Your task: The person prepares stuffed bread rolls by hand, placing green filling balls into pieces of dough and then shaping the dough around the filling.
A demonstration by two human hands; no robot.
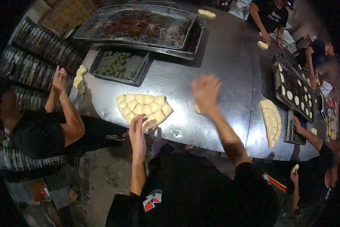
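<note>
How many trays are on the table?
4: big tray at the far end, filling tray below it, bun tray and a small one right. More may be hidden.

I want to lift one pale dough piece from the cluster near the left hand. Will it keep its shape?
Probably not fully. The dough pieces look plump and rounded, so likely soft and easily dented. They lie packed together, so one may cling to its neighbours. The left hand is at the cluster's edge, the easiest place to start.

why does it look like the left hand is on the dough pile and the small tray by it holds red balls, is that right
Not quite: the head view shows green balls in the small tray, not red. The left hand is at the edge of the dough pile, as you said.
</note>
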